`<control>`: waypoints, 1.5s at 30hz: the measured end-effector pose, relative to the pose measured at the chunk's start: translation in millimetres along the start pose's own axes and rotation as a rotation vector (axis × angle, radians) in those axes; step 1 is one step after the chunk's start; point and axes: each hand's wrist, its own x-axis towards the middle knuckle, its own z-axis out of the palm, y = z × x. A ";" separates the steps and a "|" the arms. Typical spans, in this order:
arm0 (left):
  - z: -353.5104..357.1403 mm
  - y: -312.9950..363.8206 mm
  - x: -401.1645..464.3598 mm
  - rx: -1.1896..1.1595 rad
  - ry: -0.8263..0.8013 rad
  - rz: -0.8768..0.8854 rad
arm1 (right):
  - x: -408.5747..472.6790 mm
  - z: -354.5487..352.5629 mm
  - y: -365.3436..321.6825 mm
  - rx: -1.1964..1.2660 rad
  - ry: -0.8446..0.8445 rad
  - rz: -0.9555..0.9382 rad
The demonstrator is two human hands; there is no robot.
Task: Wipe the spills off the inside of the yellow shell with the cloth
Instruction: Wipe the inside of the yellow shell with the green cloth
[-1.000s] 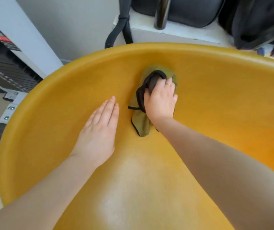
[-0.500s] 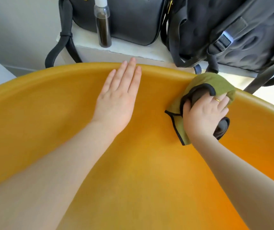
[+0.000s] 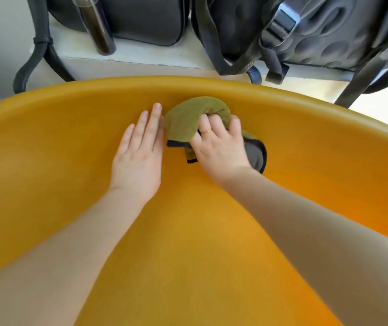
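Inside the yellow shell, near its far rim, the left hand was laid flat with fingers straight, gripping nothing. Just beside it, the green cloth was bunched under the right hand, whose curled fingers clutched it against the wall. Beyond the rim, a dark bottle, a black bag and a grey backpack were ranged along a white ledge.

indoor room: backpack on ledge
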 end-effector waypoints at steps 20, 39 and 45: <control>-17.3 41.5 3.0 -0.139 -0.112 -0.069 | -13.9 -32.8 72.2 -0.428 -0.095 -0.339; -49.0 154.2 17.8 -0.531 -0.159 -0.064 | -110.1 -127.9 186.5 -0.375 -0.536 -0.422; -38.4 158.7 23.2 -0.521 -0.087 -0.129 | -74.9 -100.4 176.1 -0.500 -0.526 -0.492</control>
